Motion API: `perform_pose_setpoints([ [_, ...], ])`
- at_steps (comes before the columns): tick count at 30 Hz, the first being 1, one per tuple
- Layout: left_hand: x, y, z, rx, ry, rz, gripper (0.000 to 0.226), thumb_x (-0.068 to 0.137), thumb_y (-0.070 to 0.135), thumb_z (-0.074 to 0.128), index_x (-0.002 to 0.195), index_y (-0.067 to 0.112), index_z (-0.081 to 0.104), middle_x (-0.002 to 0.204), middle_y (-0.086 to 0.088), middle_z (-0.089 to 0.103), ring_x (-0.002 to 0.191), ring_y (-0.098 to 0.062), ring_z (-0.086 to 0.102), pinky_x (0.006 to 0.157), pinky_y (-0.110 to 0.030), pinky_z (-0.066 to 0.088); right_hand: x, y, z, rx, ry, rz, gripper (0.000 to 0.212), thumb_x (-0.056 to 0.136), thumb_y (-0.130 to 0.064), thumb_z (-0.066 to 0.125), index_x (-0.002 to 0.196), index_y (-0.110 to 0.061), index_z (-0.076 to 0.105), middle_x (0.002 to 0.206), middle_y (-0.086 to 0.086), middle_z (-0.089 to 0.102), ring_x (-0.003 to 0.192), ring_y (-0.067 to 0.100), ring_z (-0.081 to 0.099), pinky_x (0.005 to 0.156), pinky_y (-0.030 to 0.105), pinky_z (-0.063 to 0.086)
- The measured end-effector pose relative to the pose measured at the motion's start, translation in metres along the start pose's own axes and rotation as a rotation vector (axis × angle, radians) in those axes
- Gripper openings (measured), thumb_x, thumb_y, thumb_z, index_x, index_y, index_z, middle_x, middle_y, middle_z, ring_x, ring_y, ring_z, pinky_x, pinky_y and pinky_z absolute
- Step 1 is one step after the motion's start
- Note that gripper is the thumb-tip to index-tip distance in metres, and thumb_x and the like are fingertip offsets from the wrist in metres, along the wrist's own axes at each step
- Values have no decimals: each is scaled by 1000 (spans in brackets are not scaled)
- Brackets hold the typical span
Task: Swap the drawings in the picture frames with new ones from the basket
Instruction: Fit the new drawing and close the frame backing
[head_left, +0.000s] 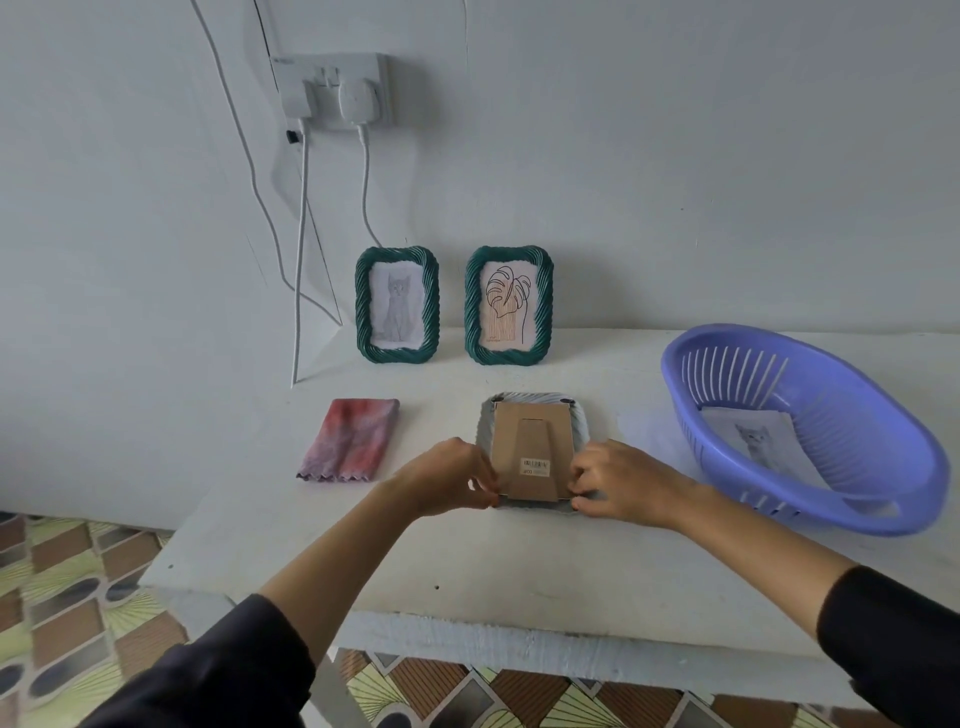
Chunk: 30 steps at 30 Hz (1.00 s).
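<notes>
Both hands work at the near end of a frame lying face down between them: the left hand (449, 480) pinches at its near left corner and the right hand (618, 486) at its near right corner, fingers curled narrow on the edge of the brown cardboard backing (530, 441), though whether they grip a tab or the board itself cannot be told. This face-down frame (579, 415) rests on the white table (467, 561), its stand folded flat. Beyond the hands two green frames stand upright against the wall, one with a cat drawing (397, 306), the other with a leaf drawing (509, 306). Off to the right of the right hand sits the purple basket (883, 493), holding a cat sketch on paper (763, 441). Left of the left hand lies a folded pink cloth (353, 441). Judging from this, the backing is being freed or fastened; an uneven pull could bend the cardboard, crease the sheet beneath, or slide the frame toward the table edge.
</notes>
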<state>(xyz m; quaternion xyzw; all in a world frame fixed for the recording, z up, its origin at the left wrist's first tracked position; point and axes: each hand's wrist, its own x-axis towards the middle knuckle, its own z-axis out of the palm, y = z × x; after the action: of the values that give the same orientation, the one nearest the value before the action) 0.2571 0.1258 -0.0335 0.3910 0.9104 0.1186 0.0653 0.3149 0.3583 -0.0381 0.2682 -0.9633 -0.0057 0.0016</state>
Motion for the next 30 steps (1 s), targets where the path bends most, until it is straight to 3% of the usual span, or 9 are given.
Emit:
perform_pose_setpoints([
  [3,-3,0,4,18,36,7,22,85,29,62,101,20,74,107,4,71,92,-12,66,79,-27,51,1,3,10,-20,102,-26,43,82,-35,40,64,-13,71,64,1,60,65,16,57,63,26,51],
  [5,-3,-1,7,23,67,1,23,85,32,61,99,20,74,106,4,71,91,-14,66,79,-29,52,1,2,14,-46,178,-25,39,77,-34,42,51,-18,66,53,-5,54,54,10,53,55,18,47],
  [10,1,-3,11,13,135,-16,23,85,34,61,90,16,75,97,1,71,84,-18,65,73,-29,52,1,-1,19,50,233,11,32,77,-24,49,48,-13,59,49,-2,51,51,13,48,54,19,41],
  [14,4,-7,13,-48,162,-16,19,81,30,66,85,15,76,92,0,72,78,-17,66,69,-26,49,3,0,20,176,216,109,24,80,-14,56,57,-6,57,58,2,47,61,15,41,64,24,38],
  [20,6,-16,21,-312,227,-82,11,75,20,76,78,9,76,79,-4,72,64,-2,60,67,-19,49,3,-4,16,339,165,233,16,83,-16,56,75,-5,65,75,-4,54,74,11,47,64,12,33],
  [23,9,-13,25,-518,367,-211,11,75,15,76,80,5,75,74,5,64,61,2,57,64,-15,45,7,-1,15,482,279,378,11,83,-16,60,82,-8,67,81,-5,55,85,14,54,73,22,40],
  [26,20,-8,25,-506,508,-360,18,82,21,69,95,9,73,93,0,61,76,-9,56,70,-17,39,20,9,15,514,346,588,25,85,-24,62,105,-9,65,104,4,58,106,21,52,84,29,41],
  [30,38,-6,23,-453,330,-511,41,86,31,63,123,12,60,125,-8,53,113,-24,53,96,-31,42,37,16,20,543,186,699,49,86,-37,59,129,-14,52,131,9,46,126,24,39,103,36,38],
])
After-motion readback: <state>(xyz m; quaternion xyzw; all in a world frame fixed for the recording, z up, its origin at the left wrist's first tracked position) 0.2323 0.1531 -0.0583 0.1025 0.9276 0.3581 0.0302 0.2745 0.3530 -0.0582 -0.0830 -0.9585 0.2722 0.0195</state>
